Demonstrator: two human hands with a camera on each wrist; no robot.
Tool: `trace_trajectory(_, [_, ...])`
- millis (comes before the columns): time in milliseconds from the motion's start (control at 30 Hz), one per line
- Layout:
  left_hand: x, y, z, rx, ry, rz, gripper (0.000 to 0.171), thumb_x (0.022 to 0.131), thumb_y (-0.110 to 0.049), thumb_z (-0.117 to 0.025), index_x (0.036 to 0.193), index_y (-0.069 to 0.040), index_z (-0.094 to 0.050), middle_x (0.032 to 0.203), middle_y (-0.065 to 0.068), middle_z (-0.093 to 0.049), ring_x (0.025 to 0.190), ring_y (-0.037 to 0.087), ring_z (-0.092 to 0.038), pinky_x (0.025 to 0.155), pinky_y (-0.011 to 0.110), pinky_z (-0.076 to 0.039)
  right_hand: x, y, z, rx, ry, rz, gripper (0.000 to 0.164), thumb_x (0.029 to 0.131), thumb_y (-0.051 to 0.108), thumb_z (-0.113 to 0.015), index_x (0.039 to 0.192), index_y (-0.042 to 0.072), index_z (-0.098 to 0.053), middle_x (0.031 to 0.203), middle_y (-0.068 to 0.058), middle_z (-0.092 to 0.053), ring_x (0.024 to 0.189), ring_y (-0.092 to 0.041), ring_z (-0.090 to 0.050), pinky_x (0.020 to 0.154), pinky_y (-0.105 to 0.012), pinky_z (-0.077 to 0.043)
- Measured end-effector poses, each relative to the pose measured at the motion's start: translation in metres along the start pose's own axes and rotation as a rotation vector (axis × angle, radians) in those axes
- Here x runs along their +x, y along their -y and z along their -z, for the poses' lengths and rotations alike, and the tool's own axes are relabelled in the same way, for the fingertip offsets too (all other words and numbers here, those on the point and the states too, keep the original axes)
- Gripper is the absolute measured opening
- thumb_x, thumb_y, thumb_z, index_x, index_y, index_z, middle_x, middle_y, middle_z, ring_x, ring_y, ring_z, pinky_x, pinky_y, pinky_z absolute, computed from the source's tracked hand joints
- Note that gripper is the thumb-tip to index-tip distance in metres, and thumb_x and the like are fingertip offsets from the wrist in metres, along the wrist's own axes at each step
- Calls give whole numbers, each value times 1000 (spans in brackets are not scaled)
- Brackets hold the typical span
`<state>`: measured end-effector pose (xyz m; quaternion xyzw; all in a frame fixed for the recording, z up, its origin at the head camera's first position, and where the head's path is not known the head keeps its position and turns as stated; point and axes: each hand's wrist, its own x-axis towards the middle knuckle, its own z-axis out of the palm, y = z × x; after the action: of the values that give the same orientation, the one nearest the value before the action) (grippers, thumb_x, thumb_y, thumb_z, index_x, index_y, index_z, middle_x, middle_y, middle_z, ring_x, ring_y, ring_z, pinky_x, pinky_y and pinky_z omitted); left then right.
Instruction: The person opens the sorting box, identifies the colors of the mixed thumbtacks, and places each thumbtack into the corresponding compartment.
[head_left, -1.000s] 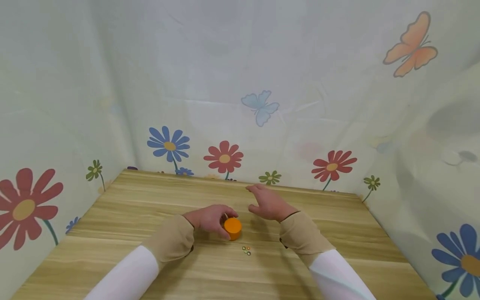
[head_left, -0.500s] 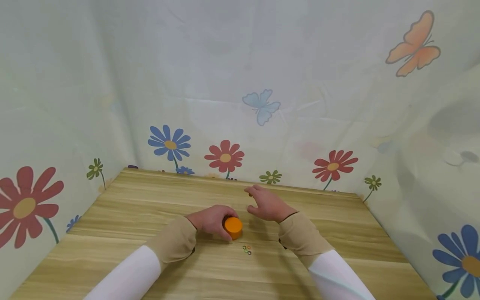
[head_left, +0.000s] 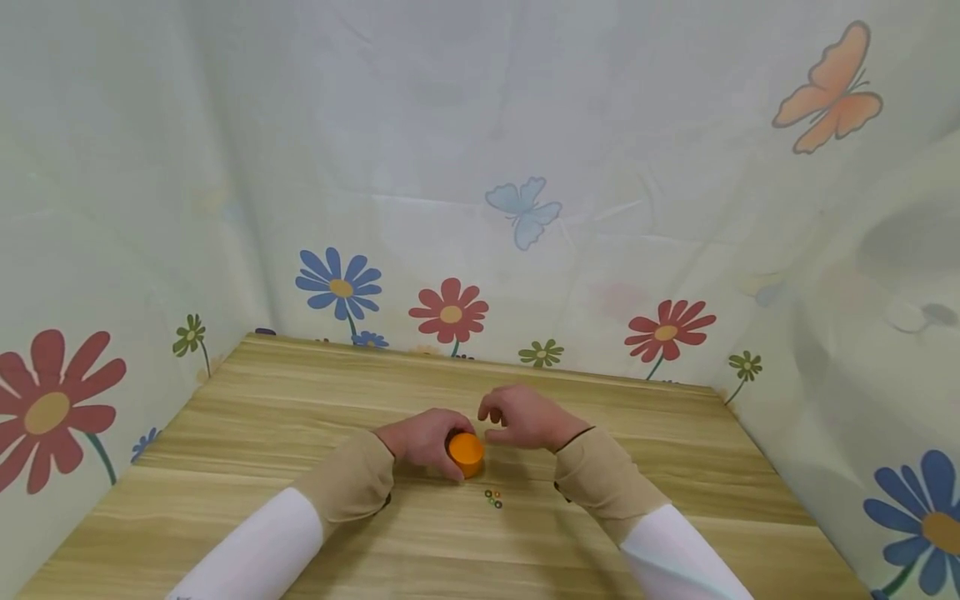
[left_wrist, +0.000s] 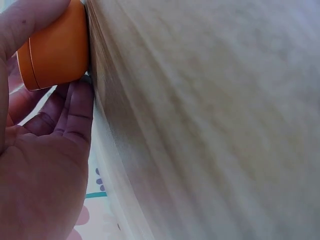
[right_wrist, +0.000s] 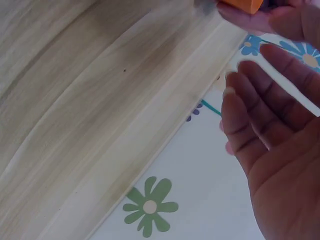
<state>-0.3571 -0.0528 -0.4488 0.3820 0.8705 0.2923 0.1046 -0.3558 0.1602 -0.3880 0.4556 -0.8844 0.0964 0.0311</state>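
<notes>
From behind the left hand and its grip, the head camera looks forward and down. Wrist cameras, closer and tipped, see the same orange tub.

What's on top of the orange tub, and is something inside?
Nothing I can see sits on its flat orange lid. The tub looks shut, so the lid hides the inside and I can't tell.
</notes>
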Motion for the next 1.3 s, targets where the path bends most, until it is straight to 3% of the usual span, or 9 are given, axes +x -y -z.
trace_trajectory(267, [3, 7, -1, -20, -5, -30, 48, 64, -30, -87, 101, -19, -59, 91, -14, -57, 82, 6, -53, 77, 22, -44, 8, 16, -1, 141, 106, 85, 17, 79, 23, -74, 92, 14, -68, 73, 4, -59, 63, -4, -46, 56, -20, -43])
trace_trajectory(433, [2, 7, -1, -30, -1, -25, 47, 65, -29, -87, 100, -20, -58, 92, -14, -58, 82, 6, -54, 77, 21, -44, 12, 26, -1, 107, 108, 83, 18, 78, 26, -75, 91, 15, -68, 75, 5, -61, 64, -5, -47, 56, -20, -43])
trace_trajectory(767, [4, 9, -3, -14, 6, -41, 47, 65, -31, -87, 100, -19, -59, 90, -15, -57, 80, 5, -53, 76, 21, -44, 12, 29, -5, 25, 138, -27, 31, 75, 37, -78, 98, 18, -70, 72, 9, -58, 58, -5, -46, 51, -18, -42])
trace_trajectory(1033, [5, 10, -1, -35, 4, -24, 45, 63, -31, -87, 97, -19, -60, 87, -14, -58, 77, 6, -53, 73, 22, -46, 15, 32, -9, 59, 126, 0, 30, 73, 37, -80, 93, 18, -70, 70, 8, -59, 58, -4, -46, 51, -19, -42])
trace_trajectory(1300, [4, 11, -2, -50, -8, -41, 49, 61, -31, -89, 100, -19, -60, 88, -13, -60, 77, 6, -54, 73, 21, -46, 21, 34, -10, 20, 143, -1, 25, 72, 35, -80, 86, 17, -70, 69, 6, -60, 60, -5, -46, 53, -19, -41])
